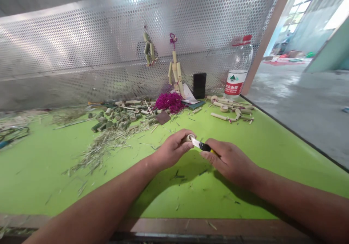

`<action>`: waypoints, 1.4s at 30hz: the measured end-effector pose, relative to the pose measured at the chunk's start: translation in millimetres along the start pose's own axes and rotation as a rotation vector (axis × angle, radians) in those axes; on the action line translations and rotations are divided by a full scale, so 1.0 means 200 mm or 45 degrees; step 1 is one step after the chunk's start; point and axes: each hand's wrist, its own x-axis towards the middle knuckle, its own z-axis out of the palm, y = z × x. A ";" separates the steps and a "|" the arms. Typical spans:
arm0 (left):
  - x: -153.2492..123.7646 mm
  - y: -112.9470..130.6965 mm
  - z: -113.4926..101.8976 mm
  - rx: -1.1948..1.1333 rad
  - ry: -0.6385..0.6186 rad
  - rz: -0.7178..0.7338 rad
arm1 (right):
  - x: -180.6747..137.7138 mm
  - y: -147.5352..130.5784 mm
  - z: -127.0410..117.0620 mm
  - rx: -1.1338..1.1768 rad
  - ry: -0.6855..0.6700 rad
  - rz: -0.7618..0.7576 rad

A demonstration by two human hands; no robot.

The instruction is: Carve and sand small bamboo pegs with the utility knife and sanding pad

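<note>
Over the green tabletop (pixel 253 196), my left hand (pixel 174 149) pinches a short, hollow piece of bamboo (pixel 188 138) between thumb and fingers. Its round opening faces the right. My right hand (pixel 229 160) is wrapped round the handle of a utility knife (pixel 204 147), black with a bit of yellow. The knife's pale blade reaches the rim of the bamboo piece; whether the tip is inside the hole I cannot tell. Small dark shavings (pixel 178 176) lie on the table below both hands.
Cut bamboo pieces (pixel 117 118) and shavings (pixel 100 146) lie left. Behind are purple cord (pixel 169 103), a phone (pixel 199 86) and a water bottle (pixel 237 71). Two bamboo figures (pixel 175 69) hang before a perforated metal panel (pixel 109 47). More bamboo parts (pixel 229 107) are at back right.
</note>
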 end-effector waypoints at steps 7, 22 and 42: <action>0.01 0.02 0.00 0.150 0.015 0.199 | -0.01 -0.02 0.00 -0.030 -0.039 -0.019; 0.00 0.07 0.01 0.094 -0.049 0.146 | -0.02 -0.01 0.01 -0.041 -0.071 -0.014; 0.01 0.06 0.03 0.492 0.088 0.431 | -0.03 -0.03 0.00 -0.155 -0.007 -0.133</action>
